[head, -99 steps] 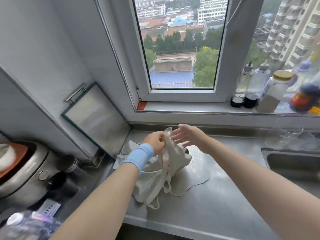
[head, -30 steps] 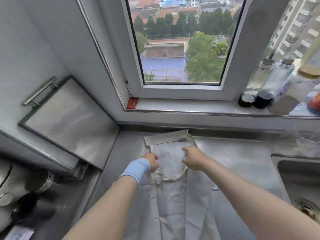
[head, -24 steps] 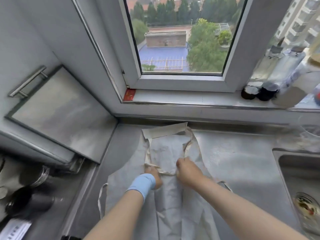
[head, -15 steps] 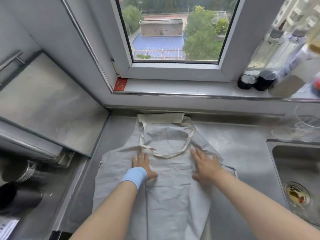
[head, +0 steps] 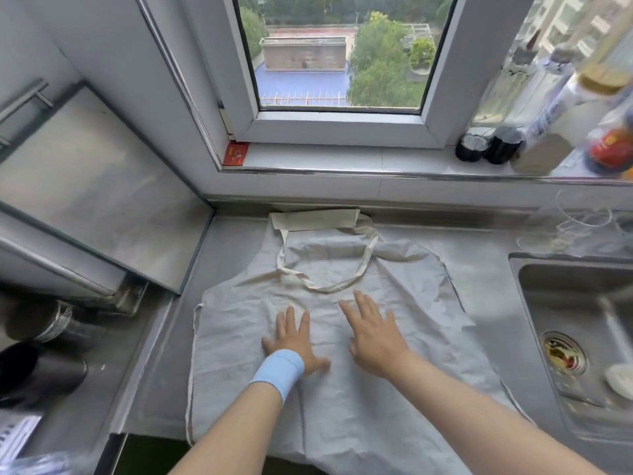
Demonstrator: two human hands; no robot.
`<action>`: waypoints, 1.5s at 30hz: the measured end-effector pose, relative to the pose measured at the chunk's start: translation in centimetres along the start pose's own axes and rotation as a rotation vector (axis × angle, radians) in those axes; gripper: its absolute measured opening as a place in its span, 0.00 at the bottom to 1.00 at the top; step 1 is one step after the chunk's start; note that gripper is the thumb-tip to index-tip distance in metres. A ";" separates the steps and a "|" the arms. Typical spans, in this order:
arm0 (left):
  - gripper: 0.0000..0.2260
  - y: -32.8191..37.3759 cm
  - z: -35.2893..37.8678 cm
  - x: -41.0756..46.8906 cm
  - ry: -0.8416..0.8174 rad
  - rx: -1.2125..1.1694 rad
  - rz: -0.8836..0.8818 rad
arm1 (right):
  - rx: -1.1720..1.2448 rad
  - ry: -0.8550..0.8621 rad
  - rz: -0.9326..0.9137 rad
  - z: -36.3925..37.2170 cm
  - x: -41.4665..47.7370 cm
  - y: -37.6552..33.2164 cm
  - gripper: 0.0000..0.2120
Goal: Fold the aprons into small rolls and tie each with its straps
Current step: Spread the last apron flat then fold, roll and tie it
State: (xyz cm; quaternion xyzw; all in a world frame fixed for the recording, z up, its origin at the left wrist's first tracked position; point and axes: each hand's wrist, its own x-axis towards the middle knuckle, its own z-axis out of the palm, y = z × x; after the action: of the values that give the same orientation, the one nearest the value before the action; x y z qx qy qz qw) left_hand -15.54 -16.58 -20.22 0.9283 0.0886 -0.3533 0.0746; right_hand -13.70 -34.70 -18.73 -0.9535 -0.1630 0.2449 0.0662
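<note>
Head view: the apron (head: pixel 239 337) lies spread on the steel tabletop (head: pixel 479 269), with its bib toward 12 o'clock under the window and its hem hanging past the front edge at 6 o'clock. The left hand (head: pixel 294 341) and the right hand (head: pixel 373 334) rest palm down, side by side, on the middle of the cloth. Their fingers are straight and spread and pinch nothing. The neck strap (head: pixel 329 287) lies as a loop on the bib, just at 12 o'clock of the fingertips. A thin waist strap (head: pixel 191 371) runs along the apron's 9 o'clock edge. I cannot make out its partner at 3 o'clock.

Several things could probably go wrong from here:
- The overhanging hem could drag the cloth toward 6 o'clock once the palms lift, skewing any fold.
- The many creases, if rolled in, would give a lumpy, loose roll.
- The neck loop, if left where it lies, may bunch inside the fold.
- The waist straps could get wound into the roll, leaving nothing to tie with.
- The sink (head: pixel 582 303) sits close at 3 o'clock, so a flipped side or loose strap could drop into the basin and get wet.
</note>
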 end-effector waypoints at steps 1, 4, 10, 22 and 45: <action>0.53 -0.7 0.0 -0.1 -0.024 0.035 0.025 | 0.010 -0.047 0.076 0.5 -0.4 0.6 0.36; 0.54 -3.0 -0.7 -0.2 -0.012 0.079 0.063 | 0.062 -0.152 0.334 1.3 -1.5 4.3 0.39; 0.33 -2.6 -3.1 0.2 0.106 0.014 0.150 | -0.092 0.115 0.259 -0.3 -0.7 4.3 0.26; 0.29 -0.4 -6.9 2.5 0.296 -0.291 0.370 | -0.364 0.129 -0.118 -2.3 8.7 -3.3 0.15; 0.06 -3.3 -9.2 -7.3 -0.428 -0.304 0.106 | 0.208 -0.615 0.274 -7.9 -3.3 -4.6 0.26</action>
State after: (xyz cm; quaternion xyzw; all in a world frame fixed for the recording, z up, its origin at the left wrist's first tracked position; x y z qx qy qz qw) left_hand -15.74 -12.30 -8.80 0.8140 0.0740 -0.5196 0.2488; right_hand -13.87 -31.88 -9.43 -0.8363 -0.0199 0.5424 0.0775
